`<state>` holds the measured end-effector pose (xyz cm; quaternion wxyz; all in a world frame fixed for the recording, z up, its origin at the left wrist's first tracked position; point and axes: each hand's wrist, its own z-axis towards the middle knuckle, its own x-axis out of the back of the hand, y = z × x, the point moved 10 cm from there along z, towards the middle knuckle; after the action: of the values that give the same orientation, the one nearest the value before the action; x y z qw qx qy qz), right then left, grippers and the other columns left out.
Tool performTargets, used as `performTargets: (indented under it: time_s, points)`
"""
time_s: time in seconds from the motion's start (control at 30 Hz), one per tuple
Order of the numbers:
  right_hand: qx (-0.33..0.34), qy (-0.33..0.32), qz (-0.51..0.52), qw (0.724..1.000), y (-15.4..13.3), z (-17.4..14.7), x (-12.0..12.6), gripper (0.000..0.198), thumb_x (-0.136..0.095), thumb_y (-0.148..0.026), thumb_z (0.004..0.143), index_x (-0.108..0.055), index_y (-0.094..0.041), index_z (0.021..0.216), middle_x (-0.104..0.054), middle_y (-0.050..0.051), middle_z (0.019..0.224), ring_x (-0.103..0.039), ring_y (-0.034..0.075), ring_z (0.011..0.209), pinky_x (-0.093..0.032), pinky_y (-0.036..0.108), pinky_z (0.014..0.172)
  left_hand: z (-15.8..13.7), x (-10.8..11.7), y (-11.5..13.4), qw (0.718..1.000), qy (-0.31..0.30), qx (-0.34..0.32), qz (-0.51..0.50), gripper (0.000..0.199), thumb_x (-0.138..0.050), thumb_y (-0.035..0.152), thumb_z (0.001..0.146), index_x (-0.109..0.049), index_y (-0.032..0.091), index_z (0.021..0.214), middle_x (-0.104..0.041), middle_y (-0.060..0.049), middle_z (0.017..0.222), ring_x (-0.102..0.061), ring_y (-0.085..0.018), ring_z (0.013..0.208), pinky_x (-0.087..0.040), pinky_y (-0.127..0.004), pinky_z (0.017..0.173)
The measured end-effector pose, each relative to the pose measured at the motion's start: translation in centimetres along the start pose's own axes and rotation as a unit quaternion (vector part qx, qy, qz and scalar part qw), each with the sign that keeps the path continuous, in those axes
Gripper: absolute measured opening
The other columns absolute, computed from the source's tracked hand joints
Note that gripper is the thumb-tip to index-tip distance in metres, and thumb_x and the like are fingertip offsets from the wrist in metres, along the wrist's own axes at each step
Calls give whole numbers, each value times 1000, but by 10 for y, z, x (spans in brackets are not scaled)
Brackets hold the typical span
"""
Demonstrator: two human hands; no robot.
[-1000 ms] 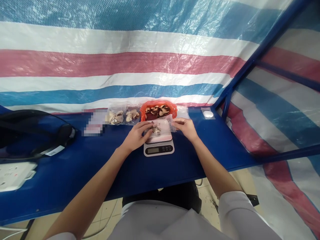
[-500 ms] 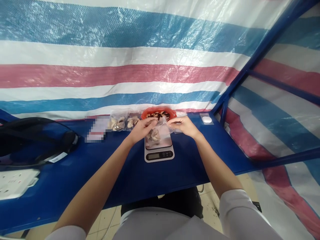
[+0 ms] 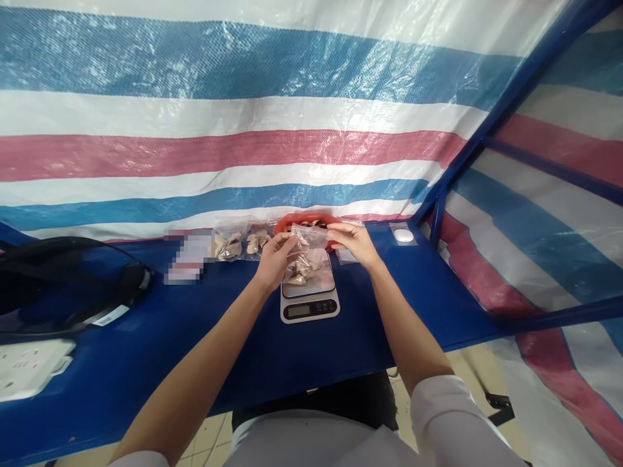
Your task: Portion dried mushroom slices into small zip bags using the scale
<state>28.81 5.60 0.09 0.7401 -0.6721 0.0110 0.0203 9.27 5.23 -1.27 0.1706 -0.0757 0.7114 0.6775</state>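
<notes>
Both hands grip the top edge of a clear plastic zip bag (image 3: 307, 242), which has several pale, dark-edged dried slices (image 3: 300, 269) at its bottom. My left hand (image 3: 276, 258) pinches its left upper corner. My right hand (image 3: 357, 242) holds the right end of the same edge between thumb and fingers. Below the hands is a white kitchen scale (image 3: 310, 310) with a dark display, and the bag hangs over or rests on its plate; I cannot tell which. Behind the bag, a red container (image 3: 304, 217) holds more slices, partly hidden.
Two filled clear bags (image 3: 228, 246) lie left of the red container, beside a blurred-out card (image 3: 189, 258). At the left are a black headset-like object (image 3: 121, 279) and a white power strip (image 3: 32, 368). A small bag with a white round item (image 3: 403, 235) lies right on the blue table (image 3: 360, 344).
My hands have drawn the bag's top edge out straight and flat. The slices have shifted in the bag, and my right hand has moved slightly left.
</notes>
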Motion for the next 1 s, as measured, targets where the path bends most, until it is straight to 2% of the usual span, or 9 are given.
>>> performTargets:
  time_s: [0.1,0.23,0.43,0.53,0.63,0.8,1.0]
  points:
    - [-51,10,34,998,23,-2,-5,47,-87,-51,65,-80,-22,101,-79,3,91,-75,21,86,-65,36,78,-8,1,-9,998,40,2,-42,46,-91,47,59,-63,19,82,-70,1,80,-70,-14,74,-57,-27,71]
    - [-42,18,68,997,30,-1,-13,49,-87,-50,64,-80,-23,104,-78,2,94,-75,21,94,-64,34,79,-15,-1,-19,996,61,17,-67,45,-90,45,62,-60,19,83,-71,1,82,-71,-14,73,-57,-28,72]
    - [-33,42,92,994,37,2,-17,50,-87,-51,63,-78,-25,105,-79,3,98,-76,21,93,-63,33,78,-5,-2,-12,998,49,-4,-48,44,-90,49,61,-66,16,77,-71,-2,77,-65,-12,64,-56,-28,67]
    - [-50,66,119,989,46,2,-15,53,-88,-52,61,-78,-24,105,-80,4,97,-76,22,92,-62,32,78,2,2,-9,997,53,-35,-37,42,-90,49,62,-70,16,77,-72,-2,77,-66,-13,70,-57,-29,74]
    - [-69,74,121,987,53,2,-15,50,-88,-54,59,-79,-21,95,-80,5,89,-76,22,86,-61,29,71,7,5,-9,997,40,-67,-23,35,-88,47,68,-72,17,78,-74,-2,79,-67,-14,73,-56,-27,76]
    - [-64,87,108,988,53,-1,-11,49,-89,-57,56,-78,-21,88,-79,4,85,-76,23,86,-63,31,70,11,9,-19,999,25,-45,7,32,-85,48,71,-74,18,77,-74,-3,76,-64,-15,64,-53,-27,63]
    - [-49,87,85,991,55,-4,-7,48,-87,-59,59,-77,-21,86,-79,4,83,-76,24,85,-63,33,67,12,19,-15,997,37,-69,-5,32,-88,47,68,-73,19,75,-71,-1,72,-63,-13,64,-52,-25,61]
